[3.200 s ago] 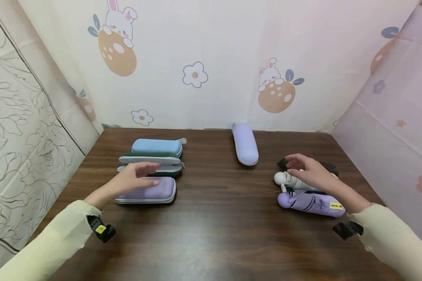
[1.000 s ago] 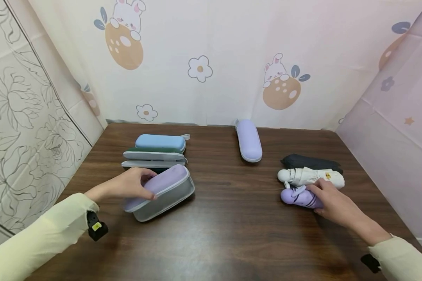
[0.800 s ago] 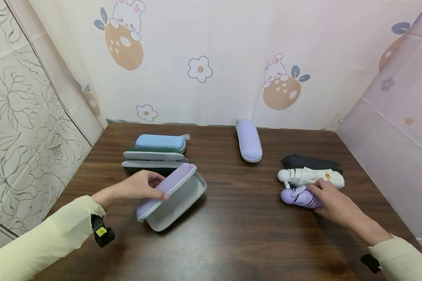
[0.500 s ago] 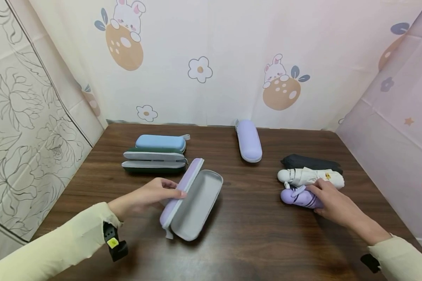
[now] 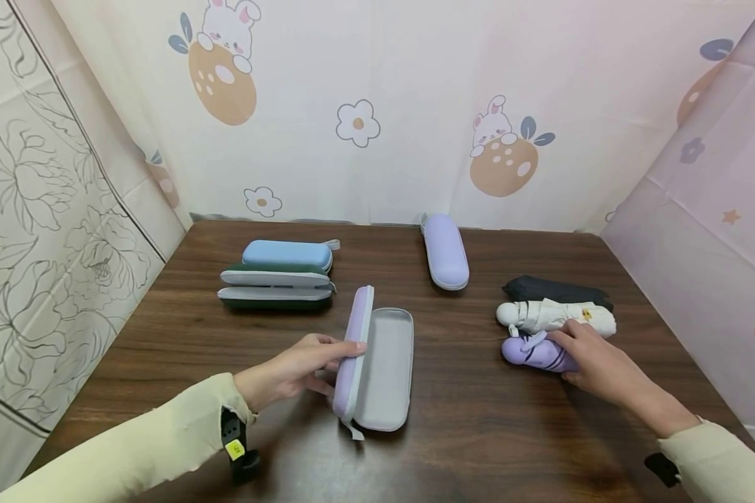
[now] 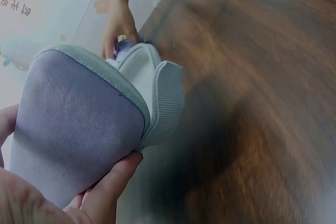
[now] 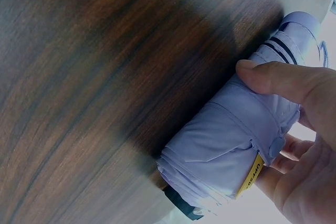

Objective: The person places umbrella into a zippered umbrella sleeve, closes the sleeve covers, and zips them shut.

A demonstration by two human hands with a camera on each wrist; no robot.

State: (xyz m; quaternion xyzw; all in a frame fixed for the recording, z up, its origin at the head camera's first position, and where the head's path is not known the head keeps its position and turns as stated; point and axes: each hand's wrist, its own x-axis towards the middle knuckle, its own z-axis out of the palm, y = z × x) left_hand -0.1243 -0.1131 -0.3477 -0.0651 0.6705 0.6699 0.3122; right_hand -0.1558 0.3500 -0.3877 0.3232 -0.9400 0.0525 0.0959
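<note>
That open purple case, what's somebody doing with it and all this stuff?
A person's left hand is holding the open purple case by its lid, and nothing shows in its grey inside. Their right hand is gripping a folded purple umbrella, beside a white umbrella and a black umbrella. Farther back on the table are an open green case, a closed blue case and a closed lavender case.

The grey-lined purple case (image 5: 382,374) is open, one half flat, the other tilted up on the left. The folded purple umbrella (image 5: 537,354), dark-striped with a yellow label, lies well apart on the right.
</note>
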